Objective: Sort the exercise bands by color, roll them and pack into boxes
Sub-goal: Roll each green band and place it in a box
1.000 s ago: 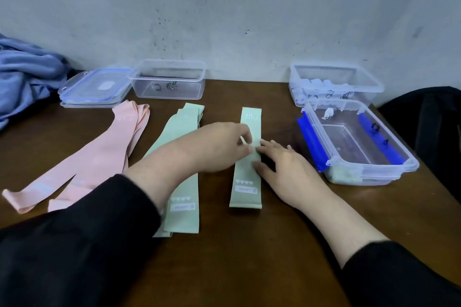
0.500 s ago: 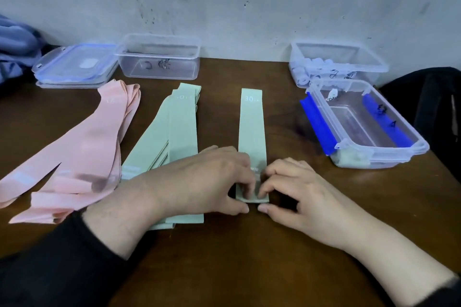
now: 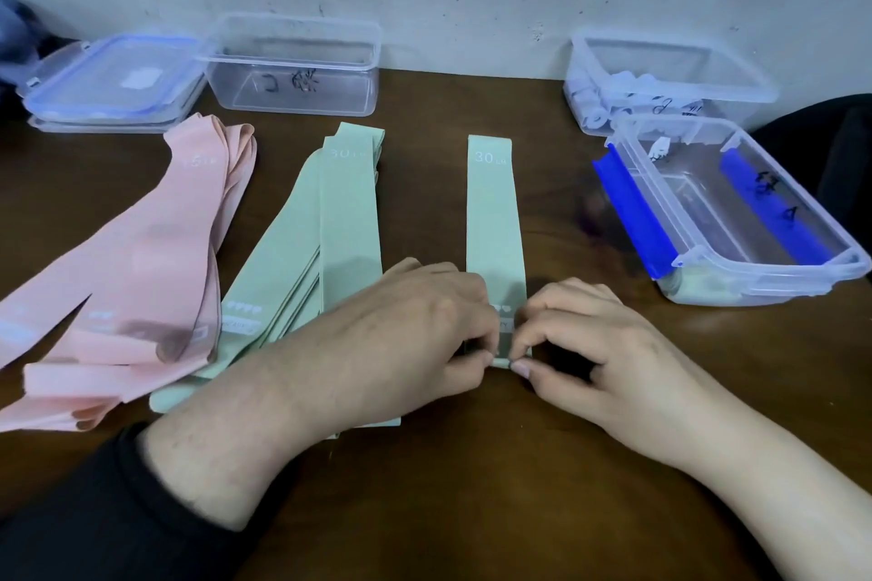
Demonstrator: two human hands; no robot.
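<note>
- A single green band (image 3: 494, 222) is lying flat on the desk (image 3: 472, 486), its long axis running away from the person.
- The left hand (image 3: 401, 340) and right hand (image 3: 594, 354), knuckles up, are both pinching its near end.

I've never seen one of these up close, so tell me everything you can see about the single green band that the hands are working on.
The single green band is a pale mint strip that looks like soft, matte, stretchy material. It lies flat on the brown table, running straight away from the person. "30 LB" is printed in white at its far end; small hearts and a label sit near the close end. The left hand and right hand pinch that near end between fingertips, seemingly starting a roll. It lies apart from the green pile.
</note>
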